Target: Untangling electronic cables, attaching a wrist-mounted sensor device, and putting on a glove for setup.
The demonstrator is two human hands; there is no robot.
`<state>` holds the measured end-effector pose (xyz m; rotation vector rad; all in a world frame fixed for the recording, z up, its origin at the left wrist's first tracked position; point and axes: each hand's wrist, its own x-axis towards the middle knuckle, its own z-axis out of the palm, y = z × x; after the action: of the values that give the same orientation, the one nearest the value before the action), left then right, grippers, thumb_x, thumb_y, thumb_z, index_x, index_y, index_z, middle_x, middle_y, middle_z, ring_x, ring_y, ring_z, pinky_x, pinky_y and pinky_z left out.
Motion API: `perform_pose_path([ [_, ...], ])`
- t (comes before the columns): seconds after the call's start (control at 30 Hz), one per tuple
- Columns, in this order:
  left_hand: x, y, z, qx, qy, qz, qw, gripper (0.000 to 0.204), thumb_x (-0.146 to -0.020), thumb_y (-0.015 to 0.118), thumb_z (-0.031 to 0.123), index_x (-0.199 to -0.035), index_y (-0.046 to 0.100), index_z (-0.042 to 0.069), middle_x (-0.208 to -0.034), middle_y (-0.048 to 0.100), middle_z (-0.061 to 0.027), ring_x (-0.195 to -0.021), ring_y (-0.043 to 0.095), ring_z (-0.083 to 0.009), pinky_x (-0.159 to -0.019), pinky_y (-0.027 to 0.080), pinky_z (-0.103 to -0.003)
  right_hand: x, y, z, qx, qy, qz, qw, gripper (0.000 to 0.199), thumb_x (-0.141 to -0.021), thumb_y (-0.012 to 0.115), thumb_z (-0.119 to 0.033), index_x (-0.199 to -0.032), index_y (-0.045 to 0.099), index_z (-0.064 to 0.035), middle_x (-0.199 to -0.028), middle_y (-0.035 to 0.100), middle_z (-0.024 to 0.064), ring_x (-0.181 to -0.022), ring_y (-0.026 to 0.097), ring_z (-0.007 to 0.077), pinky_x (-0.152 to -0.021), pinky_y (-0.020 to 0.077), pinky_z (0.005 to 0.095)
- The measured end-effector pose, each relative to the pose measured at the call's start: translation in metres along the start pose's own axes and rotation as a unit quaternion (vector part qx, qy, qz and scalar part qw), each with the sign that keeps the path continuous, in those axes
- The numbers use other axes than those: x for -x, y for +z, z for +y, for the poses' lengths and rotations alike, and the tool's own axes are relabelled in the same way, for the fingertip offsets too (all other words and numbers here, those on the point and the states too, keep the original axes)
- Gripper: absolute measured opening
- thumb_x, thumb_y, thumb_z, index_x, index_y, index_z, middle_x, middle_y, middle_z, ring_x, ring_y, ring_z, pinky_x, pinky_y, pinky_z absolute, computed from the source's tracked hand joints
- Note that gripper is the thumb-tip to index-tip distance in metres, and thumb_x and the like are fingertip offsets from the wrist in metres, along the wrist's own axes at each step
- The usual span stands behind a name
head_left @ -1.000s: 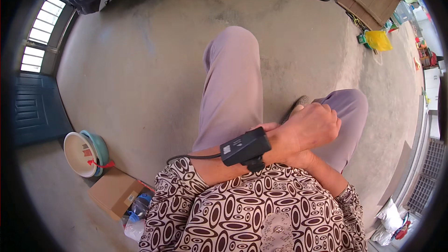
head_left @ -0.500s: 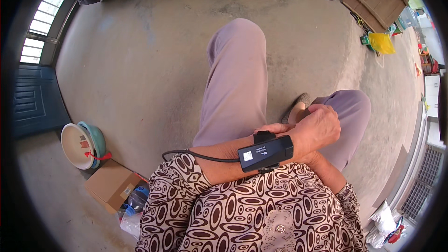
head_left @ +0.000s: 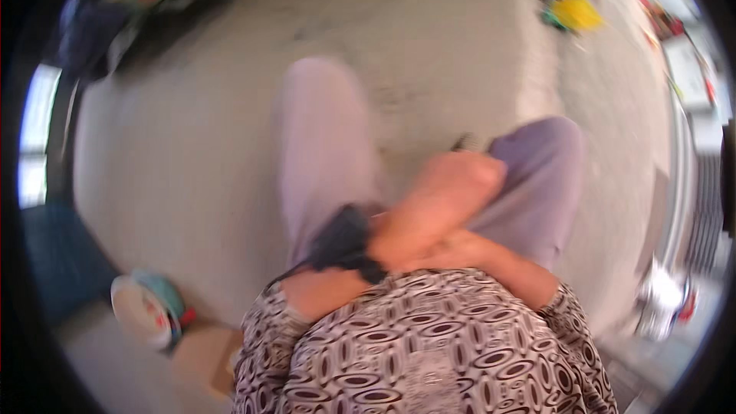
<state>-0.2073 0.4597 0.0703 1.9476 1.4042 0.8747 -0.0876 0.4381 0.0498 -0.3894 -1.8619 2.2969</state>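
In my lap, my left hand lies across the front of my body, smeared by motion, so its fingers do not show clearly. A dark strapped-on device sits around my left wrist. Below and behind the left hand is my right hand, partly covered by it; what its fingers do is hidden. The two hands overlap closely. No object can be made out in either one. Under them are my mauve trousers and the patterned brown-and-white top.
At the lower left stand a white basin and a cardboard box. A yellow bag lies on the floor at the upper right. White bundles are at the right. A dark bulky pile stands at the upper left.
The view has shifted and blurred. My left hand has moved left in the picture, and its wrist has turned so the device's face no longer shows. The hands still overlap.
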Motion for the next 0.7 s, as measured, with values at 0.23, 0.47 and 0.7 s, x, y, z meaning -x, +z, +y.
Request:
perform_pose_path([
  [0.23, 0.014, -0.052, -0.043, 0.393, -0.302, -0.018, 0.868, 0.015, -0.093, 0.058, 0.007, -0.105, 0.064, 0.001, -0.086, 0.068, -0.0072, -0.071, 0.062, -0.0108, -0.065, 0.052, -0.024, 0.032, -0.048, -0.055, 0.094, 0.041, 0.285, 0.953, 0.027, -0.086, 0.069, -0.014, -0.108, 0.064, 0.0009, -0.090, 0.069, 0.0087, -0.083, 0.066, 0.0184, -0.075, 0.0530, 0.0329],
  [0.47, 0.024, -0.052, -0.073, 0.351, -0.295, 0.037, 0.888, 0.013, -0.096, 0.057, 0.009, -0.105, 0.063, 0.003, -0.083, 0.065, -0.0043, -0.066, 0.058, -0.0066, -0.060, 0.049, -0.021, 0.248, -0.082, -0.039, -0.065, -0.077, 0.771, 0.629, 0.022, -0.094, 0.063, -0.022, -0.108, 0.065, -0.0047, -0.094, 0.068, 0.0066, -0.078, 0.065, 0.0102, -0.069, 0.0537, 0.0253],
  [0.7, 0.019, -0.054, -0.075, 0.331, -0.267, 0.020, 0.905, 0.014, -0.097, 0.058, 0.014, -0.106, 0.062, 0.004, -0.084, 0.064, -0.0025, -0.067, 0.057, -0.0057, -0.062, 0.048, -0.019, 0.385, -0.004, 0.106, 0.087, 0.294, 0.778, 0.548, 0.021, -0.089, 0.066, -0.020, -0.098, 0.067, -0.0010, -0.082, 0.070, 0.0072, -0.073, 0.066, 0.0124, -0.066, 0.0522, 0.0281],
])
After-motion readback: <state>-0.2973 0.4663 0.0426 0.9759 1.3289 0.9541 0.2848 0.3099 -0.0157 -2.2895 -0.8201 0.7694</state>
